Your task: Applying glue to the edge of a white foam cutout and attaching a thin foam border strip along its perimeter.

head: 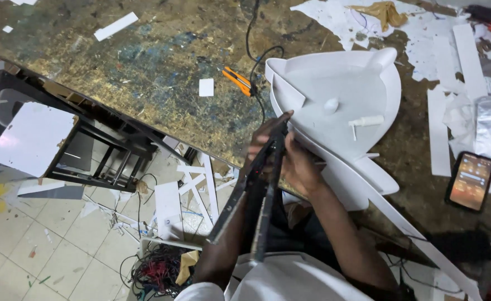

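left hand (pixel 263 139): grip clamped on long dark flat bar (pixel 244 192), at bench (pixel 162 61) edge
right hand (pixel 300 166): closed on same bar, touching white curved foam shell (pixel 346 106)
foam shell: overhangs bench edge
open room: bare bench left of orange cutter (pixel 237 79)

— What sort of place is this?
— A model-making workshop. The worn, paint-stained workbench (pixel 162 61) is littered with white offcut strips (pixel 116 25) and paper scraps (pixel 368 25).
— Anything else?
— An orange-handled cutter (pixel 236 79) lies by a black cable (pixel 251 33), a white foam-board model (pixel 340 111) sits on the bench, and offcuts and tangled wires (pixel 156 267) cover the tiled floor (pixel 28 256).
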